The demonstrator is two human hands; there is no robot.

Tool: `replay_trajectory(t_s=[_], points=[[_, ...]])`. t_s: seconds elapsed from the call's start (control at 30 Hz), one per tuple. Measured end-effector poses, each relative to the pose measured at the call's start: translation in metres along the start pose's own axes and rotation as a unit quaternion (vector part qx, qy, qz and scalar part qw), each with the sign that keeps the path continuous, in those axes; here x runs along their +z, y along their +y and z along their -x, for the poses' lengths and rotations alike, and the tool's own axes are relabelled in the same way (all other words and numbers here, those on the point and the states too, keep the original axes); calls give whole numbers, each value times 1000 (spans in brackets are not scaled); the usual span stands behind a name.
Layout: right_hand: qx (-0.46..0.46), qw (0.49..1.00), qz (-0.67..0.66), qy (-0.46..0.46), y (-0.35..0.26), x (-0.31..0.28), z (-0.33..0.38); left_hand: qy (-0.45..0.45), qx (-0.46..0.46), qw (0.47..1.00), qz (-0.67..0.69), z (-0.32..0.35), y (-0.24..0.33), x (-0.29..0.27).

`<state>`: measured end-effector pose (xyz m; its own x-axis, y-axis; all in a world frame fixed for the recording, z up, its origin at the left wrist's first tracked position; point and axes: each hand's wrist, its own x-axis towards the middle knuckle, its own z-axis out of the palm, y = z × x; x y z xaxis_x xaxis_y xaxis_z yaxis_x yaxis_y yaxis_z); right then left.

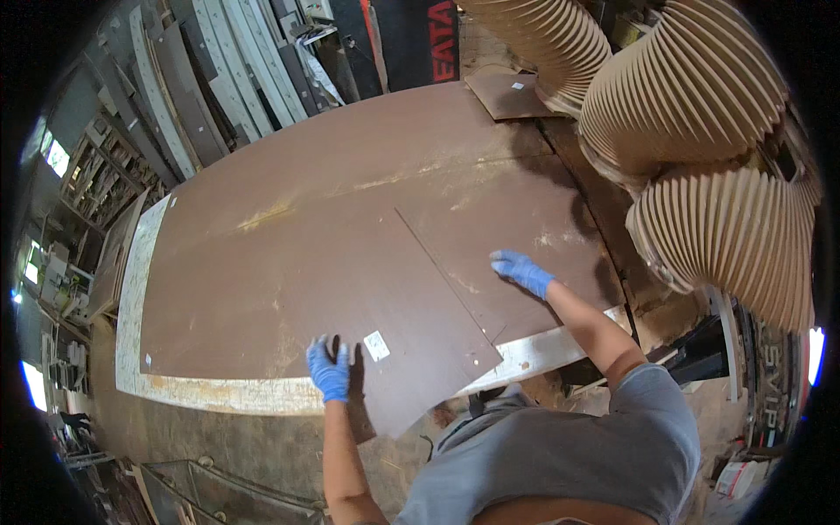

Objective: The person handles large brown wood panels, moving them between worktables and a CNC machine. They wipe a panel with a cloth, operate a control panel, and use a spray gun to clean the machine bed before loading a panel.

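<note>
A brown panel (424,337) with a white label (376,346) lies over larger brown sheets (219,280) on a worktable, its near corner jutting past the table's edge toward the wearer. The left hand (329,369), in a blue glove, is open with fingers spread beside the panel's left edge; whether it touches cannot be told. The right hand (522,271), gloved alike, is open, fingers extended, over the brown sheets beyond the panel's right edge. Neither hand grips anything.

The panel looks thin, flat and fairly stiff, probably manageable for one person but awkward for its breadth. Its smooth, dusty face may slip under gloves, and its corners would likely chip if knocked. Opposite edges seem the best hold, with the overhanging part offering room for fingers underneath.

Pale sawdust (267,216) streaks the sheets, and a worn white border (227,394) shows along the table's near and left sides. Fat ribbed tan hoses (674,96) crowd the upper right. Long boards (249,70) lean at the upper left, near cluttered shelves (109,166).
</note>
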<state>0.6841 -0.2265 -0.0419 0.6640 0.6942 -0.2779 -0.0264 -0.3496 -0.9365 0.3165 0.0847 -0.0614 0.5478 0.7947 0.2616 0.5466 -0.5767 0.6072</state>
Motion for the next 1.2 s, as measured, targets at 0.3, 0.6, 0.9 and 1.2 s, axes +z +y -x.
replay_trajectory(t_s=[0.3,0.6,0.9,1.2], points=[[67,857,-466,208,69,-145,-240,-58,57,983,-167,-94,132,123],[-5,839,-433,329,74,-263,-457,-101,28,978,-182,-112,126,129],[-16,808,-497,318,7,-254,-551,-123,-6,969,-212,-114,118,137],[-44,812,-478,333,30,-241,-500,-112,5,973,-200,-114,117,136]])
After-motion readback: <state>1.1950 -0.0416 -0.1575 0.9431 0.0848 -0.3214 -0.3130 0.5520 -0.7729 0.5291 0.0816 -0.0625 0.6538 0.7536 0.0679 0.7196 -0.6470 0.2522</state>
